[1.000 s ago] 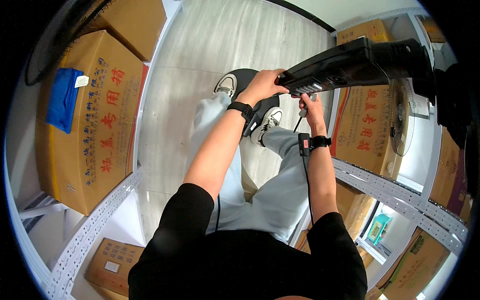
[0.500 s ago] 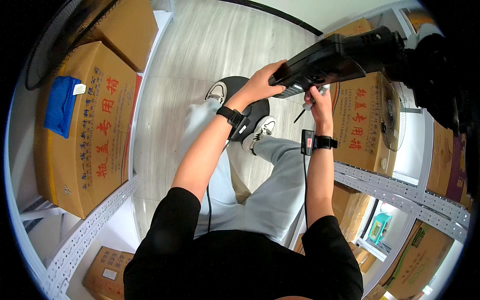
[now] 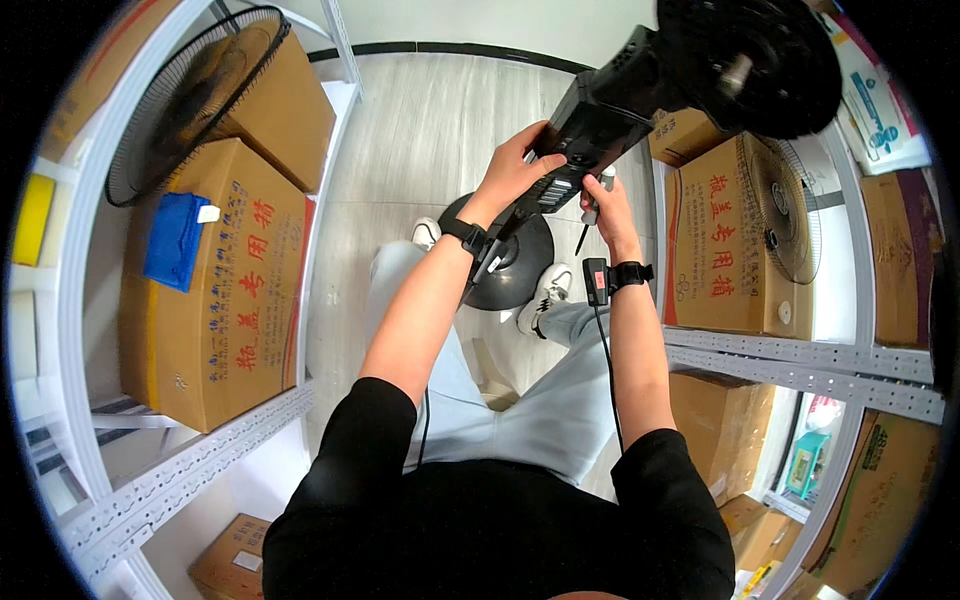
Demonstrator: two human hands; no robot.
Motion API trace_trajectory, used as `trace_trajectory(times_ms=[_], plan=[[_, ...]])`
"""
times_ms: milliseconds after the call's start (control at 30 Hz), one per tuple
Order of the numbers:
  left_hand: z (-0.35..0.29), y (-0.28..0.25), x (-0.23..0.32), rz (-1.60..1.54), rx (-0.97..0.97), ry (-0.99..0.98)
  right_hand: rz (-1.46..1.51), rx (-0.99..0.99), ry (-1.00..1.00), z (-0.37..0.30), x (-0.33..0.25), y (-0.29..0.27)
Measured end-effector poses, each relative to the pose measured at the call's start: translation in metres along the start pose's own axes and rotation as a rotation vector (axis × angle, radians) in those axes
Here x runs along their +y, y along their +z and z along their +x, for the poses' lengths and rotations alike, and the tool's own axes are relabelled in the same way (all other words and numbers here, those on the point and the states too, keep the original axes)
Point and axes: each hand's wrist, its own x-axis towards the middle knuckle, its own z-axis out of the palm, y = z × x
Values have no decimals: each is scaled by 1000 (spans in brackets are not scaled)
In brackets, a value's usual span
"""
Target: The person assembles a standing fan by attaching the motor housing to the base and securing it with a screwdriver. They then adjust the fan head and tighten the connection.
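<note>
A black pedestal fan stands before me, its round base (image 3: 515,265) on the floor by my shoes. My left hand (image 3: 515,175) is wrapped round the fan's black control box (image 3: 590,130), thumb across the side with the buttons. Above it, at the upper right, is the fan head (image 3: 745,65), without its wire guard and with a metal shaft showing. My right hand (image 3: 612,210), just below the box, is closed on a screwdriver (image 3: 592,212) with a grey handle. The screwdriver's dark shank points down and left, apart from the fan.
Metal shelves (image 3: 200,450) with cardboard boxes (image 3: 230,290) flank me on both sides. One wire fan guard (image 3: 190,110) leans at the upper left, another guard (image 3: 785,205) against a box on the right. A blue cloth packet (image 3: 175,240) rests on the left box.
The fan head has swung up and left, and the control box is now steeper. My view has shifted, showing more of the left shelf. Both hands keep their holds.
</note>
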Motion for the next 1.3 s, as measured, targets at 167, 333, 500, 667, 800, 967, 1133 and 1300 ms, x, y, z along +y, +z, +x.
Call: trace_trajectory(times_ms=[167, 333, 500, 667, 800, 967, 1133, 1300], plan=[[6, 21, -18, -213, 75, 122, -12, 34, -9, -7, -10, 10], [8, 52, -15, -179, 265, 110, -66, 146, -49, -28, -13, 19], [23, 42, -29, -269, 132, 115, -1, 359, -99, -44, -15, 42], [43, 46, -21, -300, -63, -39, -227, 671, -230, -48, -2, 52], [47, 31, -28, -280, -88, -105, -230, 745, -226, -58, -16, 72], [54, 10, -43, -336, -164, -181, -200, 867, -292, -65, -17, 95], [67, 7, -37, -411, -479, -182, -186, 872, -233, -69, -10, 113], [81, -2, -28, -476, -647, -180, -329, 871, -356, -66, 1, 130]])
